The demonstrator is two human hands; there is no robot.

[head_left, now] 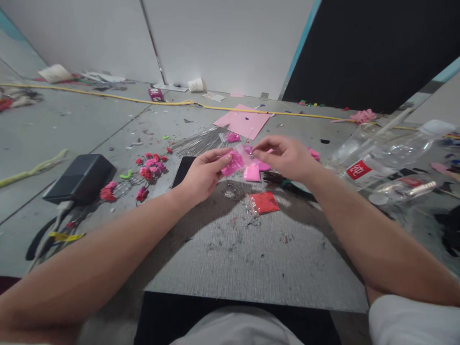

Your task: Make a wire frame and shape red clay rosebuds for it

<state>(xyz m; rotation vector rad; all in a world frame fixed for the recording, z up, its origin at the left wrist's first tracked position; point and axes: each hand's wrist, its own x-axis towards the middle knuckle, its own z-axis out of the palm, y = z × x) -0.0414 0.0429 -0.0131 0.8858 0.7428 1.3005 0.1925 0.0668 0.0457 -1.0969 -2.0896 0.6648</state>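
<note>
My left hand pinches a small clear plastic bag of bright pink clay between thumb and fingers. At the bag's clear end, the fingertips of my right hand are closed together on it; their exact grip is blurred. Just below lies a pink packet, and nearer me a clear bag of red clay. Another small pink bag rests beyond my hands. Partly under my right forearm are dark-handled pliers. A black phone-like slab shows behind my left hand.
Thin metal wires fan out before a pink sheet. Red and pink clay flowers lie left, near a black power adapter. Plastic bottles lie right. A yellow cord crosses the floor by the wall.
</note>
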